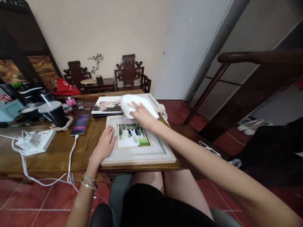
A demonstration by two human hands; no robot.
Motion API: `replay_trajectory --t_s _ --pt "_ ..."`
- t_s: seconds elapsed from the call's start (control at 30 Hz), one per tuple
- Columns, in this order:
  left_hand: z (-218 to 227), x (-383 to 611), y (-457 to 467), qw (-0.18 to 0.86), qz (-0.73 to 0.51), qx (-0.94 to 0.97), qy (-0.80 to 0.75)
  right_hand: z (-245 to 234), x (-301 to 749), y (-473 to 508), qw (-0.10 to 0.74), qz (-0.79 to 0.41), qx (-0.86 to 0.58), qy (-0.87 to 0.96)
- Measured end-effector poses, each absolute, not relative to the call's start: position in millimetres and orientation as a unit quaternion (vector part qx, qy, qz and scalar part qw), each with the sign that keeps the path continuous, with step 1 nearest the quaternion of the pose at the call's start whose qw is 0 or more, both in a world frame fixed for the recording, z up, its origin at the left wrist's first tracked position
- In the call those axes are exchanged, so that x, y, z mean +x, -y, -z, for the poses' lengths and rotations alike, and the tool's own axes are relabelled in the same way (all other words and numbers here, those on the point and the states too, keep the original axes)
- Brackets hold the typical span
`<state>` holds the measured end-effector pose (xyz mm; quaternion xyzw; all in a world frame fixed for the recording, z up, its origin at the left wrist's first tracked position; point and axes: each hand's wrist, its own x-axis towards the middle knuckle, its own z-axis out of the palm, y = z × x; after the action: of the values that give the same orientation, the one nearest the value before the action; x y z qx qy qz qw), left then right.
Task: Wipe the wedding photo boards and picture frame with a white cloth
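A light wooden picture frame (139, 156) lies flat at the table's near edge, with a wedding photo (125, 138) of two people at its centre. My left hand (105, 143) rests flat on the frame's left side, fingers extended and holding nothing. Over the frame's far edge, my right hand (143, 115) holds a white cloth (129, 102), its fingers spread across the top. The cloth hides part of a second light frame (152, 98) behind. Left of the cloth lies a flat photo panel (107, 104) on something dark.
On the wooden table (91, 156) stand a lidded black cup (55, 113) with a straw, a charging phone (80, 124), a white power strip (42, 142) with loose cables, a small glass (80, 104) and a red bag (65, 86). A wooden rail (205, 94) rises at the right.
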<state>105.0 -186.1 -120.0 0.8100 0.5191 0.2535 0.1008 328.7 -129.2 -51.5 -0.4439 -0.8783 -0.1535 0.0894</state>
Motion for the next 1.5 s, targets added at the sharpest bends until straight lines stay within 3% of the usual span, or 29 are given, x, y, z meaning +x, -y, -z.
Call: replay_trajectory --t_s 0.17,0.67,0.9,1.2,1.5 --pt "116 107 187 0.094 -0.265 0.822 -0.496 62 262 119 0.031 0.146 -0.307 0.940" --pt "120 106 186 0.103 -0.235 0.808 -0.530 55 373 128 -0.070 0.120 -0.478 0.867" --pt "119 105 187 0.082 -0.222 0.818 -0.525 59 395 161 -0.064 0.115 -0.501 0.855" --pt "122 104 181 0.076 -0.230 0.821 -0.516 40 397 252 -0.078 -0.008 -0.490 0.868" --pt "115 103 183 0.087 -0.225 0.824 -0.513 58 390 166 -0.050 0.077 -0.534 0.840"
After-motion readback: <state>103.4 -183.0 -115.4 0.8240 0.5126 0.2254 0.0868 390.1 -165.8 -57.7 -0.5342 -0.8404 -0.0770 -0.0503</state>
